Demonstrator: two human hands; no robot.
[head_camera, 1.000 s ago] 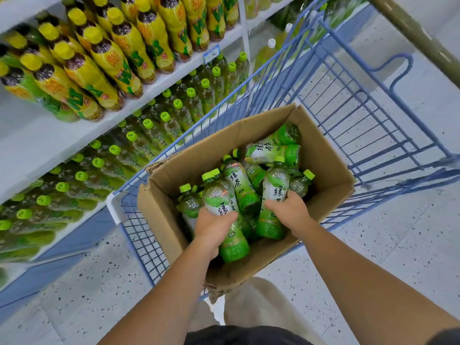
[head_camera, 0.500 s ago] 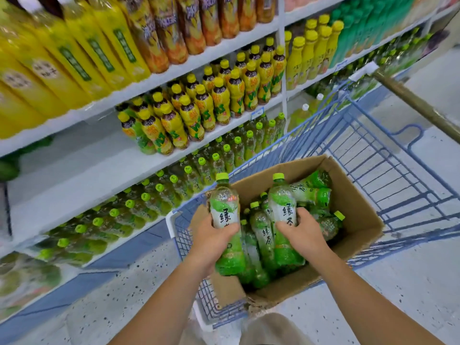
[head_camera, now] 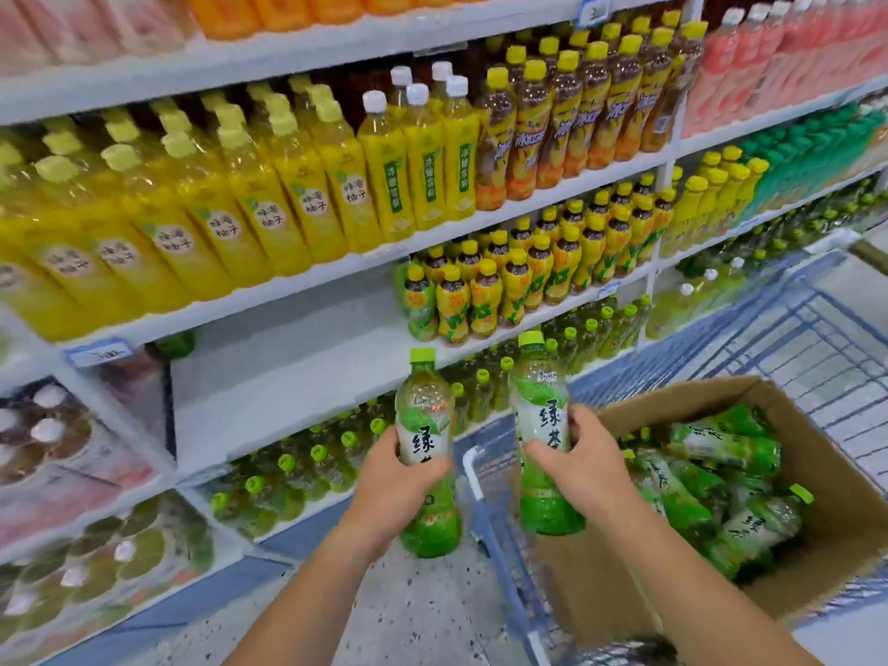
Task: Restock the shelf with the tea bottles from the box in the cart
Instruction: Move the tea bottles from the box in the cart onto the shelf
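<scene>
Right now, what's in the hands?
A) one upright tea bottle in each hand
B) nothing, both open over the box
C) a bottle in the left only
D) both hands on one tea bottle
A: the left hand grips the left bottle and the right hand grips the right bottle, both caps up.

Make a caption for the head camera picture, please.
Left hand holds one tea bottle, right hand a second tea bottle, before the shelf.

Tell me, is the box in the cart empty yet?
Not empty. Many green tea bottles lie on their sides inside the cardboard box.
</scene>
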